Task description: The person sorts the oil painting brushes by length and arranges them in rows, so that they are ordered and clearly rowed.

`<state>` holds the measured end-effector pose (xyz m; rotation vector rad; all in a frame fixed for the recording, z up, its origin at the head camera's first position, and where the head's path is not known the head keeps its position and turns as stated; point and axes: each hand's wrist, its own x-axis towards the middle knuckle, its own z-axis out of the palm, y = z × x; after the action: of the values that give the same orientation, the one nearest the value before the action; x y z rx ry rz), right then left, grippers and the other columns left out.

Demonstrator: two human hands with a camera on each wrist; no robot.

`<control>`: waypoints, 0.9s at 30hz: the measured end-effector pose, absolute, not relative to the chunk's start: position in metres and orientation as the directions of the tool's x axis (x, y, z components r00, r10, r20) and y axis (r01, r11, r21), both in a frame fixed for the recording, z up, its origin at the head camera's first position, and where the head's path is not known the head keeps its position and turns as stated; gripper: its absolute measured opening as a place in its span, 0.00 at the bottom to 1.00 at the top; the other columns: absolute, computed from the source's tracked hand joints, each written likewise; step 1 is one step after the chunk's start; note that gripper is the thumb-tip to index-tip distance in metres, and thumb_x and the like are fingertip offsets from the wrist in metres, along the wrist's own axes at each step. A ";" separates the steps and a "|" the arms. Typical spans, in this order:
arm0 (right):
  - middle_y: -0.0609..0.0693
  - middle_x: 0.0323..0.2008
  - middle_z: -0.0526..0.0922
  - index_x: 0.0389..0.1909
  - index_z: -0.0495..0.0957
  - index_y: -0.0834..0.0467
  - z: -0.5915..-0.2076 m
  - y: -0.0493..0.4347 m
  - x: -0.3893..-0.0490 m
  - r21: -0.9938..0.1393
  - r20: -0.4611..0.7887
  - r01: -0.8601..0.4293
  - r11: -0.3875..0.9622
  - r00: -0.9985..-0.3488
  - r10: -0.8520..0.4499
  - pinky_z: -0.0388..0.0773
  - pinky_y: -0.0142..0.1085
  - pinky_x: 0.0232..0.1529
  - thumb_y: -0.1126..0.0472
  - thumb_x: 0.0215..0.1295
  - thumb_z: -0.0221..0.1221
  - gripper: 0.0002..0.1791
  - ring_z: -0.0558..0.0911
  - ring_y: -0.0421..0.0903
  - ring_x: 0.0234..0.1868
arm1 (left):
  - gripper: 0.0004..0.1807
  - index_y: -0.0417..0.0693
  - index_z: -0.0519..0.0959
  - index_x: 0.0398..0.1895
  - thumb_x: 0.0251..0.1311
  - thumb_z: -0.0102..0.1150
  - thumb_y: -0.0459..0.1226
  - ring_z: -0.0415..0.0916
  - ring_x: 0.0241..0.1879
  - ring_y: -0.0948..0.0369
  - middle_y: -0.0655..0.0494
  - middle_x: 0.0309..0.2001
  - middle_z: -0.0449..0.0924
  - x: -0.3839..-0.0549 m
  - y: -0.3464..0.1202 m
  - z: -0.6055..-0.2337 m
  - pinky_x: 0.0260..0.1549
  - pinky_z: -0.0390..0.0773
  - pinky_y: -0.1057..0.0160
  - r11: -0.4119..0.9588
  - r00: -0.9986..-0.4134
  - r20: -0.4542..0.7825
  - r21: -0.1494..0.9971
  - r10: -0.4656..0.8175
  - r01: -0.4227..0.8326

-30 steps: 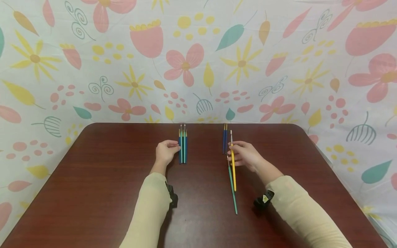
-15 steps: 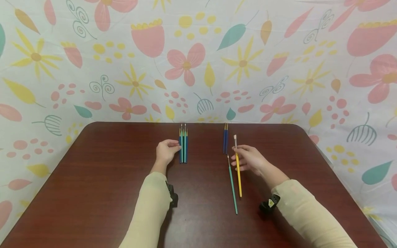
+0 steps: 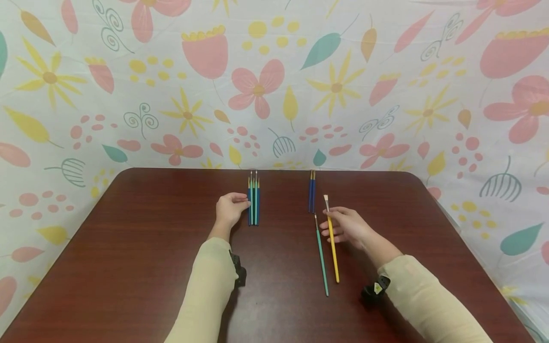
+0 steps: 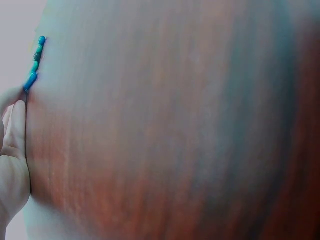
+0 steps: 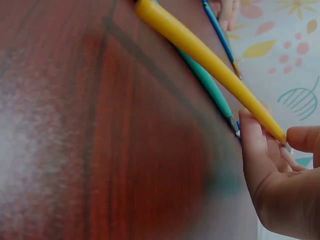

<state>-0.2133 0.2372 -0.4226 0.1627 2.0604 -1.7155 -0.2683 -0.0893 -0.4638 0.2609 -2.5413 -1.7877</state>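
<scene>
My right hand [image 3: 351, 229] pinches a yellow paintbrush [image 3: 333, 252] near its metal collar, flat bristles pointing away from me. In the right wrist view the yellow handle [image 5: 205, 60] slants up from thumb and fingers, above the table. Just left of it a thin green paintbrush [image 3: 322, 262] lies on the wood, tilted slightly. My left hand [image 3: 229, 209] rests at the left side of a tight row of several blue and green paintbrushes [image 3: 256, 209]. Its fingertips touch the outermost blue one, and the left wrist view shows the row's handle ends [image 4: 36, 57] beyond the fingers.
Two dark blue paintbrushes [image 3: 311, 195] lie side by side near the far edge of the brown table [image 3: 141, 228], between the row and my right hand. A flower-patterned cloth [image 3: 257, 90] hangs right behind that edge.
My right hand has drawn the yellow paintbrush toward me and to the right, away from the dark blue pair and off the green one. The left hand has stayed beside its row.
</scene>
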 end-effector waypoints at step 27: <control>0.56 0.41 0.82 0.58 0.68 0.71 -0.435 0.238 -0.205 -0.902 -0.379 0.349 0.256 -0.922 -0.081 0.83 0.39 0.35 0.55 0.71 0.49 0.25 0.83 0.42 0.35 | 0.12 0.44 0.82 0.42 0.54 0.66 0.37 0.81 0.48 0.54 0.48 0.45 0.84 -0.269 -0.088 -0.465 0.52 0.77 0.55 0.334 -0.985 -0.077 0.934 -0.157 -0.126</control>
<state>-0.2048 0.2378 -0.4349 0.2450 2.1846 -1.7078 -0.2686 -0.0881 -0.4648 0.2694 -2.5434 -1.7773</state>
